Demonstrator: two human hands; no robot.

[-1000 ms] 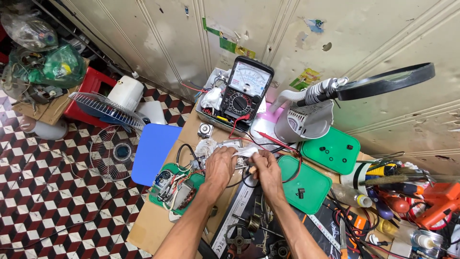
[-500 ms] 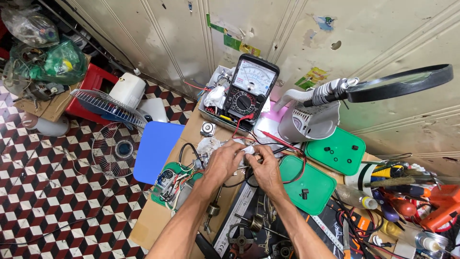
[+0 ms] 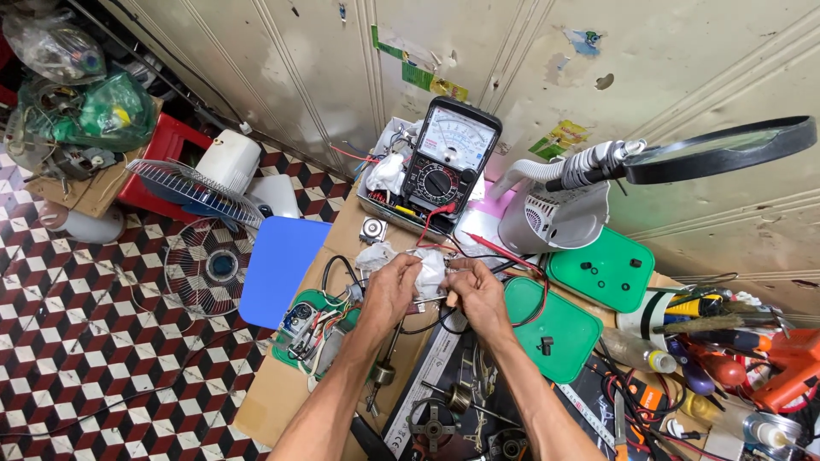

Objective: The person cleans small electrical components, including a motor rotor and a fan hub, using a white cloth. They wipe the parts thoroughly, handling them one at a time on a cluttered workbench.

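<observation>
From the head camera I'm looking straight down my forearms, both reaching forward over the cluttered bench. My left hand is curled, fingers pinched around a crumpled white cloth, and my right hand is closed on the same wad from the other side, thumb tucked low. The cloth sits bunched between the two hands, soft and wrinkled, just above the cardboard-covered worktop, in the middle of the bench. Black wires loop out from under it. Just beyond my knuckles stands an analogue multimeter, black case, pale dial face, propped upright against a tray, with its red probe lead trailing toward my right hand. To my right lie two glossy green plastic covers, smooth with rounded corners. To my left there's a small green housing with a circuit board and tangled wires. A round magnifier lamp arches over on a ribbed grey neck.
</observation>
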